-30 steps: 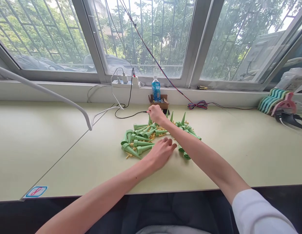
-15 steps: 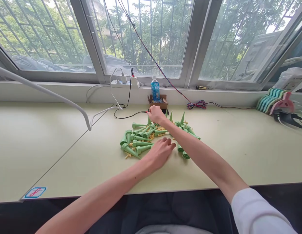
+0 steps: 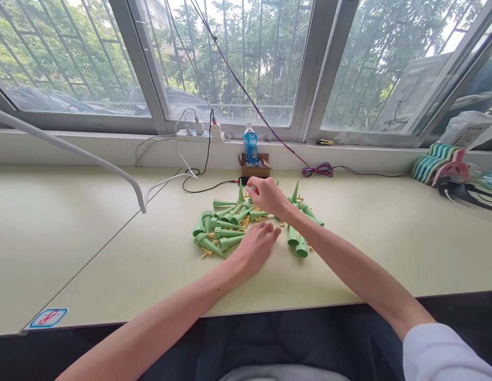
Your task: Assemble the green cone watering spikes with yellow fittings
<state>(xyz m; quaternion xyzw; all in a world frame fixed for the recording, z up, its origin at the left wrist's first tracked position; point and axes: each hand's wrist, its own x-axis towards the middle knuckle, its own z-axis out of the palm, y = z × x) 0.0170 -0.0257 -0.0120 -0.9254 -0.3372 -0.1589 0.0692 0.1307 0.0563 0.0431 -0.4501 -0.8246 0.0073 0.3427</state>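
A pile of green plastic cone spikes (image 3: 222, 228) mixed with small yellow pieces (image 3: 246, 221) lies on the pale table (image 3: 368, 248). A few cones stand upright, one (image 3: 240, 191) at the pile's far edge and another (image 3: 295, 191) to the right. My right hand (image 3: 268, 196) hovers over the back of the pile with its fingers curled in a pinch; what they hold is hidden. My left hand (image 3: 256, 243) rests flat on the table at the pile's near edge, fingers stretched toward the cones and holding nothing. Two green cones (image 3: 297, 243) lie just right of it.
A blue bottle (image 3: 250, 144) stands in a small cardboard box (image 3: 254, 170) by the window sill. A power strip (image 3: 198, 132), a black cable (image 3: 208, 188), a white cable (image 3: 110, 168) and a coiled red-blue wire (image 3: 317, 170) lie behind. Coloured items (image 3: 432, 164) sit far right.
My right hand has drawn back from the far edge of the pile toward me, uncovering an upright green cone there. My left hand has barely moved.
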